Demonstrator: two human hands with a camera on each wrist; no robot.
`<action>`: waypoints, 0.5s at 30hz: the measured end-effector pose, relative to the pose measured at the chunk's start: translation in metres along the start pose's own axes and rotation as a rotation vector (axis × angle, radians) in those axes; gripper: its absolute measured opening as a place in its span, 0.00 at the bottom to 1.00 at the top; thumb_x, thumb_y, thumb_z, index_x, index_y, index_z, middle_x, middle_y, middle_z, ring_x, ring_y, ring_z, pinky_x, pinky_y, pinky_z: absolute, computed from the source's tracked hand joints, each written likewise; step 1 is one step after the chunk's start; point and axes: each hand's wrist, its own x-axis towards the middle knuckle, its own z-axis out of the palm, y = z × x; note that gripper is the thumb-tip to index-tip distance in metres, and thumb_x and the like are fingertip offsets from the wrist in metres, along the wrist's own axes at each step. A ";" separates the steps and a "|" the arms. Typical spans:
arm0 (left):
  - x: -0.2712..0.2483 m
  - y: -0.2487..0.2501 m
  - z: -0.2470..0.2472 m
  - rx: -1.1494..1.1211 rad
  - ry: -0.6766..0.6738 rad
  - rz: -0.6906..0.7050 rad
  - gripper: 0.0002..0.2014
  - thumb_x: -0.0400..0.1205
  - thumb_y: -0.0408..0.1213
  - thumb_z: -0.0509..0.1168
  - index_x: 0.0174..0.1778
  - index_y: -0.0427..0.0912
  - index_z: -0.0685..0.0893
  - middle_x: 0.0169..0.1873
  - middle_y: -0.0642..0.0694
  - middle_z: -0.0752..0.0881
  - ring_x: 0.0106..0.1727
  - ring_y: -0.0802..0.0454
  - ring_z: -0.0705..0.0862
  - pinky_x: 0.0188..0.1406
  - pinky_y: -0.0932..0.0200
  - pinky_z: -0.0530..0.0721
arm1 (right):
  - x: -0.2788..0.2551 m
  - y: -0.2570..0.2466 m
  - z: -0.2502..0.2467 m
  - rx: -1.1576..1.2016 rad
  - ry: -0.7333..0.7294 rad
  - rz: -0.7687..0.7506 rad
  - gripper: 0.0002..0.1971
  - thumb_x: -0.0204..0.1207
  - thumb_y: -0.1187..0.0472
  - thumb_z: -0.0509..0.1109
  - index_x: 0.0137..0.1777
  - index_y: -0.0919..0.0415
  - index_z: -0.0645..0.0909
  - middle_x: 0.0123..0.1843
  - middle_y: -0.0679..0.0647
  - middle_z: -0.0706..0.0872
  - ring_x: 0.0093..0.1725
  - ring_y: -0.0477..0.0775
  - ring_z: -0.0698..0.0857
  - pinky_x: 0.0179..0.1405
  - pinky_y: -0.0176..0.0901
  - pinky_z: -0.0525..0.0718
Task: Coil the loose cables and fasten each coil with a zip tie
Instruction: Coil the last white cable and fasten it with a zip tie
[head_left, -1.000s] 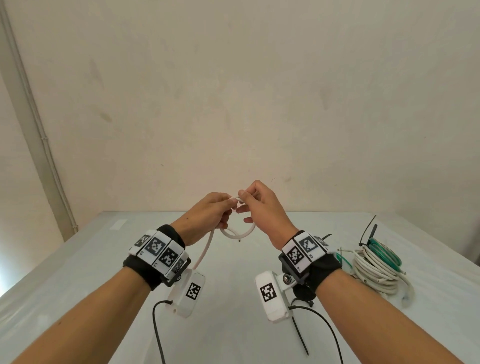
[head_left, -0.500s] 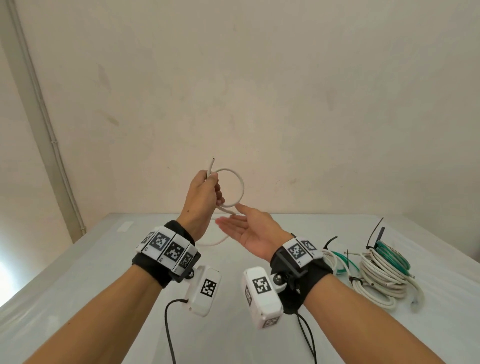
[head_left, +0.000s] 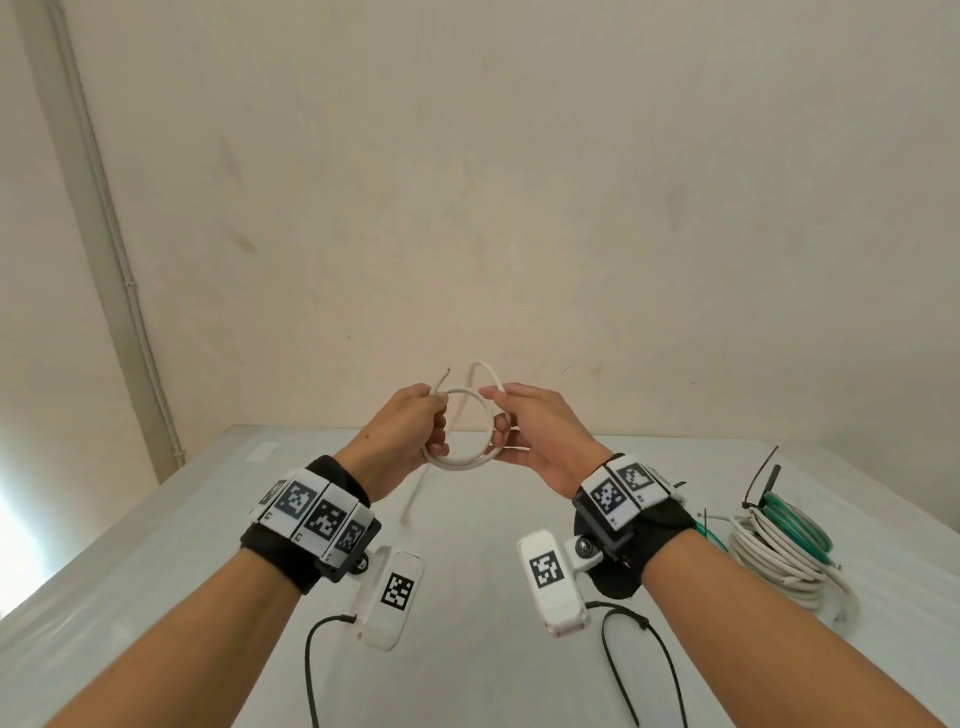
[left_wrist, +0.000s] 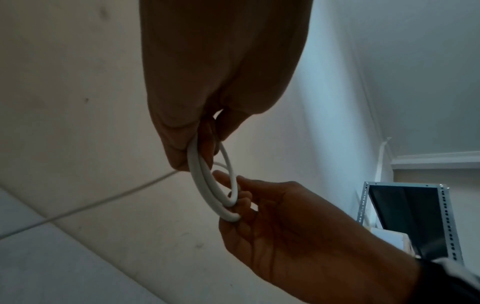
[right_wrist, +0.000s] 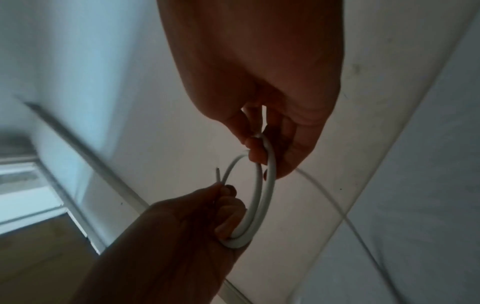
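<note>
Cables number three in sight: one white cable (head_left: 457, 462) in the hands, wound into two small loops above the table (head_left: 467, 675), plus a white bundle (head_left: 779, 561) and a green coil (head_left: 795, 525) lying together at the right, with a black zip tie (head_left: 756, 480) sticking up from them. Left hand (head_left: 410, 436) has its fingers curled round the loops' left side, the cut end poking up past its thumb. Right hand (head_left: 540, 431) pinches the right side, fingers bent. Half a second ago the right palm lay flat and free under a single loop; now it grips, and a second turn has joined.
</note>
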 end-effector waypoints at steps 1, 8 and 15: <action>0.000 0.001 -0.001 0.024 -0.021 -0.017 0.12 0.93 0.31 0.56 0.42 0.41 0.72 0.32 0.47 0.70 0.29 0.54 0.68 0.28 0.60 0.72 | -0.002 -0.001 0.001 -0.062 -0.002 -0.037 0.11 0.90 0.63 0.63 0.62 0.60 0.87 0.34 0.53 0.79 0.34 0.53 0.82 0.46 0.50 0.90; -0.006 0.005 -0.010 -0.110 -0.151 -0.041 0.14 0.92 0.30 0.56 0.39 0.41 0.73 0.27 0.50 0.64 0.27 0.54 0.61 0.23 0.62 0.66 | -0.003 0.005 -0.003 -0.031 0.028 -0.030 0.12 0.90 0.65 0.62 0.54 0.62 0.88 0.46 0.58 0.84 0.47 0.58 0.86 0.50 0.52 0.91; -0.008 -0.002 -0.005 0.084 -0.217 -0.068 0.14 0.92 0.31 0.56 0.39 0.40 0.74 0.27 0.49 0.64 0.27 0.54 0.62 0.21 0.64 0.66 | -0.015 -0.001 -0.004 0.111 -0.145 0.005 0.12 0.91 0.68 0.61 0.65 0.73 0.83 0.48 0.67 0.91 0.41 0.60 0.91 0.51 0.55 0.94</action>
